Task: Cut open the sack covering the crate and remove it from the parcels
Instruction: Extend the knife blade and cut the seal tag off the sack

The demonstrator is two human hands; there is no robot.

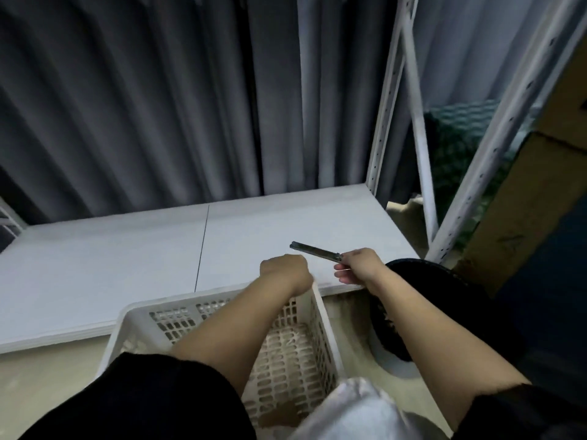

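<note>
Knife (pixel 316 251) in right hand (pixel 357 265), blade toward upper left.

i see grey curtains (pixel 143 100) from ten to twelve o'clock, a white shelf board (pixel 127 265) below them, a white perforated rack upright (pixel 386 100) at one o'clock, cardboard boxes (pixel 552 128) at two o'clock

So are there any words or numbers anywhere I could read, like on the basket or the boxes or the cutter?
None can be read.
White crate: no text shows on it.
Knife in the right hand: no lettering can be made out.
Cardboard box on the right: a faint dark mark, too blurred to read.
White shelf board: plain.
</note>
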